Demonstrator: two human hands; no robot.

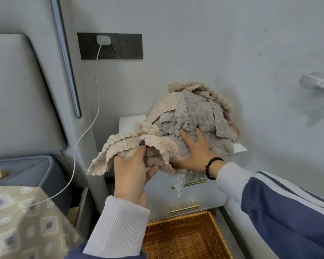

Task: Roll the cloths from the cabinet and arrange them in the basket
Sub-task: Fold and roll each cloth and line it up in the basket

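Observation:
A heap of fluffy beige and grey cloths (pixel 193 113) lies on top of a small white cabinet (pixel 238 147). My left hand (pixel 133 171) grips a beige cloth (pixel 127 144) at the heap's left side, thumb on top. My right hand (pixel 196 150) is pressed into the grey cloths of the heap, fingers dug into the fabric. A wicker basket (pixel 185 236) stands on the floor below the cabinet, and nothing shows inside the part I can see.
The cabinet front has two drawers with gold handles (pixel 183 208). A black wall socket panel (pixel 110 46) holds a white charger whose cable (pixel 82 137) hangs down to the left. A grey padded headboard (pixel 17 94) and a patterned bed cover (pixel 22 221) fill the left side.

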